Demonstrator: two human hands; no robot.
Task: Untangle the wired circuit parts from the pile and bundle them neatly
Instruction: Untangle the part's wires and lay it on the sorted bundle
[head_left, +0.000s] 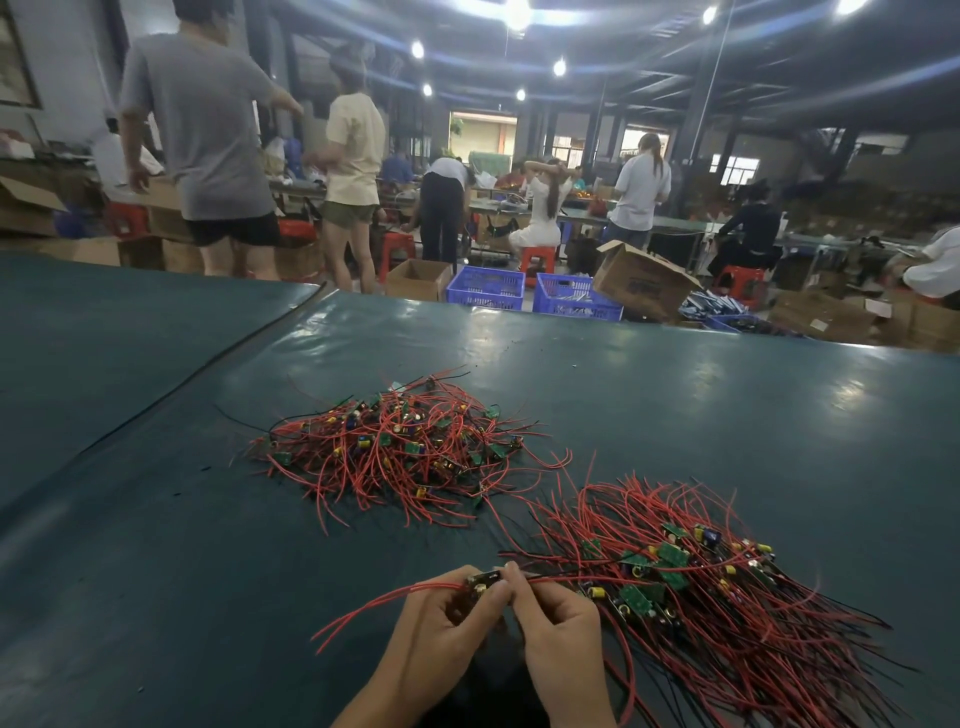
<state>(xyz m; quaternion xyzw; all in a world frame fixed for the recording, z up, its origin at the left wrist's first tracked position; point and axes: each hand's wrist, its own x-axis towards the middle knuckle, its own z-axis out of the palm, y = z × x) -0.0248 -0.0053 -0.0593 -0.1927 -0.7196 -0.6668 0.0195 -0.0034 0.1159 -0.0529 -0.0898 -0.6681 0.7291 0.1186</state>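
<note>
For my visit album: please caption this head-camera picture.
Left hand and right hand pinch one wired circuit board over a green table, tangled pile behind, straighter batch alongside.

Two piles on the surface (675, 374).
Far pile (384, 447) beyond the fingers (515, 579), near pile (701, 597) just right of them.

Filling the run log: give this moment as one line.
left hand holds wired circuit board | right hand pinches it | tangled pile ahead | aligned pile right

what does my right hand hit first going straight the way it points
Likely the tangled pile ahead, at its near right edge; the right hand aims forward-left past the circuit part it pinches. Depth unclear.
</note>
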